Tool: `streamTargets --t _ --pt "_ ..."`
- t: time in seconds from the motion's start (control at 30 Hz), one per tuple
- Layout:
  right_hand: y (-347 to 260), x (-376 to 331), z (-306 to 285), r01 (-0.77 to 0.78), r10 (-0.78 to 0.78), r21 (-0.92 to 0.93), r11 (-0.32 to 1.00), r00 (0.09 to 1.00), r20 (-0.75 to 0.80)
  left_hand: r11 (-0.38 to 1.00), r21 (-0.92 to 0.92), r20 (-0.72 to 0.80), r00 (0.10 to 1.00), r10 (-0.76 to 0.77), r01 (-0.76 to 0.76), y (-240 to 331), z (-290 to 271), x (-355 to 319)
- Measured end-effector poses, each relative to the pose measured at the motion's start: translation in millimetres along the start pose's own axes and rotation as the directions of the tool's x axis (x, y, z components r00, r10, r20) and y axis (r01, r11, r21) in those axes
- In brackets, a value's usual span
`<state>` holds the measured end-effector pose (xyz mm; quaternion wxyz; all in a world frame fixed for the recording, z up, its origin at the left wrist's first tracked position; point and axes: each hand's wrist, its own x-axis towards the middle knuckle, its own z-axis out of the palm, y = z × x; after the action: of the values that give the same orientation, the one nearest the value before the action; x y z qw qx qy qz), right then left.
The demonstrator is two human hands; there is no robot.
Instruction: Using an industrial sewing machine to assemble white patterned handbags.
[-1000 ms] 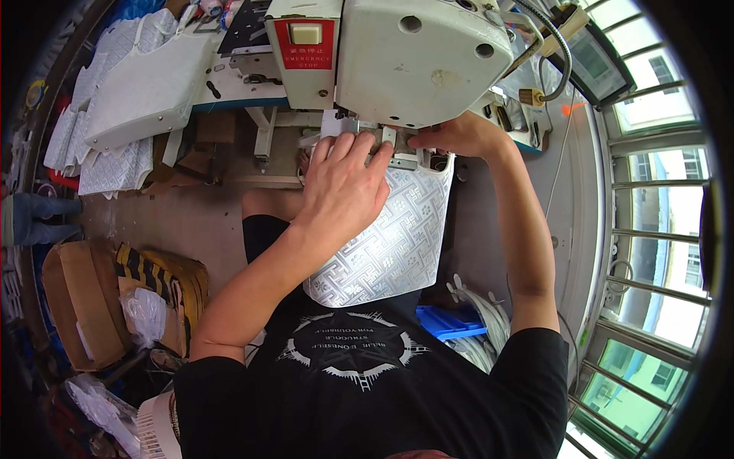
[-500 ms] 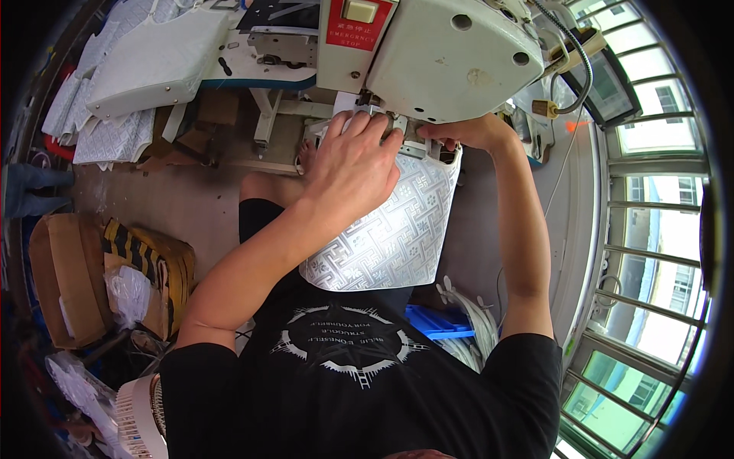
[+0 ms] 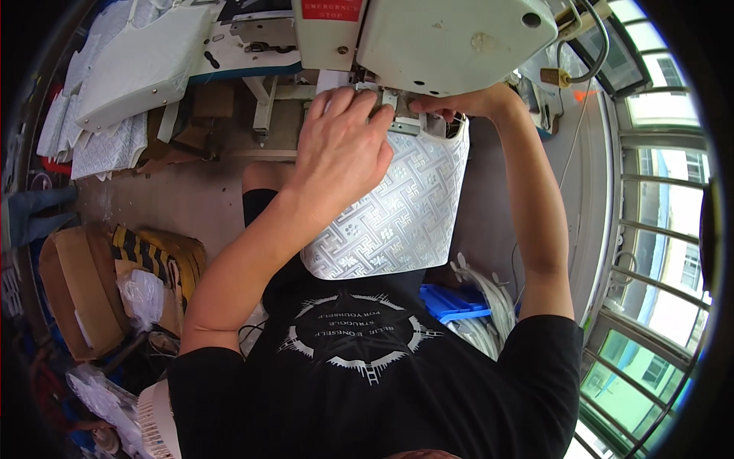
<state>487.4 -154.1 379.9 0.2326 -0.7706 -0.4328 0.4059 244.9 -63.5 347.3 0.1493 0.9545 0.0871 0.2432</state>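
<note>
A silver-white bag with a grey lattice and flower pattern hangs under the pale sewing machine head. Its upper rim meets the metal foot and plate. My left hand lies over the bag's upper left edge, fingers curled and closed on it, their tips partly hidden by the machine. At the upper right, my right hand reaches in beneath the machine head. Its thumb and bent fingers close on the bag's rim beside the plate; some fingers are out of sight.
A finished-looking white handbag rests among patterned panels at the upper left. Cardboard boxes stand on the floor at left. A blue tray and pale straps are low at right, near the barred windows.
The whole view has shifted and tilted slightly. Both hands keep their places at the bag's rim, and the bag hangs at nearly the same spot under the machine.
</note>
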Motion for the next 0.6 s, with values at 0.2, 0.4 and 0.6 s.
streamTargets --t 0.2,0.4,0.6 --pt "14.6 13.8 -15.0 0.042 -0.041 -0.107 0.993 0.999 0.013 0.998 -0.039 0.045 0.997 0.060 -0.058 -25.7 -5.9 3.0" --pt "31.2 19.9 -23.4 0.023 -0.024 -0.099 0.995 1.000 -0.012 0.990 -0.112 0.139 0.986 0.097 -0.082 -31.5 -5.4 8.7" --pt "2.3 -1.6 -11.5 -0.011 0.012 -0.137 0.990 1.000 0.008 0.991 -0.108 0.122 0.988 0.091 -0.078 -22.1 -8.1 -2.3"
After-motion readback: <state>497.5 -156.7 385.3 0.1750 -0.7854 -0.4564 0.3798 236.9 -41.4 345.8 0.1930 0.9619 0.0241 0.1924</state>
